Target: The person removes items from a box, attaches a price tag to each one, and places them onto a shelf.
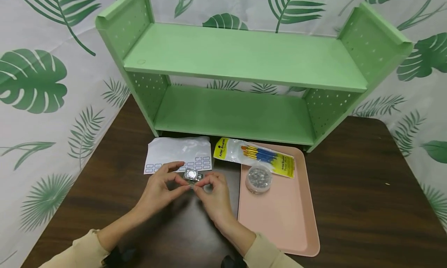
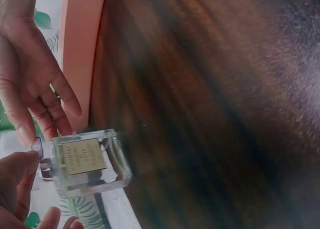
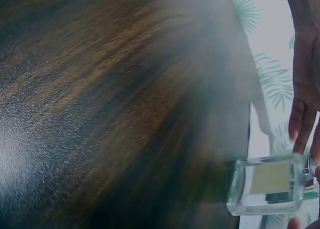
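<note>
A square clear glass perfume bottle (image 2: pixel 120 171) with a pale printed label (image 2: pixel 84 156) stands just beyond my fingertips; from above, its shiny top (image 1: pixel 191 174) shows between my hands. My left hand (image 1: pixel 161 186) comes in from the left, thumb and index finger pinching one edge of a small blue-bordered sticker (image 2: pixel 37 146) near the bottle's neck. From the right, my right hand (image 1: pixel 214 196) pinches the sticker's other edge with thumb and index finger. In the right wrist view the bottle (image 3: pixel 237 194) is seen from its side, with the sticker partly hidden by fingers.
A white sheet of blue-bordered stickers (image 1: pixel 178 149) lies behind the hands. To the right, a pink tray (image 1: pixel 279 221) holds a round clear tub of silvery bits (image 1: pixel 259 179) and a pack of artist brushes (image 1: pixel 256 156). A green two-tier shelf (image 1: pixel 230 108) stands at the back.
</note>
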The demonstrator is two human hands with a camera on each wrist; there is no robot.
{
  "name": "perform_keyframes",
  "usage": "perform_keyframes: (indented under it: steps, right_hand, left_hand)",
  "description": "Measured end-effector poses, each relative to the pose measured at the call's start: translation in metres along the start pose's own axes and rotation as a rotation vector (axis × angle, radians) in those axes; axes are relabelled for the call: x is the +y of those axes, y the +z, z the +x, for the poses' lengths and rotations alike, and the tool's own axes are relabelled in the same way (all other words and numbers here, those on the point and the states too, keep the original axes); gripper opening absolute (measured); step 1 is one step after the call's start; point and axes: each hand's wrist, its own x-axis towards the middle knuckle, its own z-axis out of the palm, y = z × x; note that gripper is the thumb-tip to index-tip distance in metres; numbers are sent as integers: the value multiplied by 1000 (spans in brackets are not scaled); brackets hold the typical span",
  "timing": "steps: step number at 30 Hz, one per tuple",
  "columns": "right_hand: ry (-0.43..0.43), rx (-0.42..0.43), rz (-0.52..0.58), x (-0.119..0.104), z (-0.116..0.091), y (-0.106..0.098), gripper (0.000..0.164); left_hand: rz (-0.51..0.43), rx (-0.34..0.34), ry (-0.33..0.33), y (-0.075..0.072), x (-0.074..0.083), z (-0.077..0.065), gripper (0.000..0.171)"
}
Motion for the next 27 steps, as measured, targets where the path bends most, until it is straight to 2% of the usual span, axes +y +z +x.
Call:
perform_keyframes:
  steps: [6, 9, 15, 27]
  right_hand:
    - [-102, 50, -126, 6, 2, 2, 11]
    - [-121, 69, -153, 7, 3, 4, 11]
    - [-122, 95, -150, 12, 3, 10, 12]
    - [-232, 146, -149, 20, 3, 17, 15]
  left_hand:
    - [-1, 14, -19, 8, -4, 0, 15]
    - [3, 20, -13, 10, -5, 0, 15]
    - [13, 22, -2, 11, -7, -1, 16]
    - [29, 60, 42, 14, -13, 2, 22]
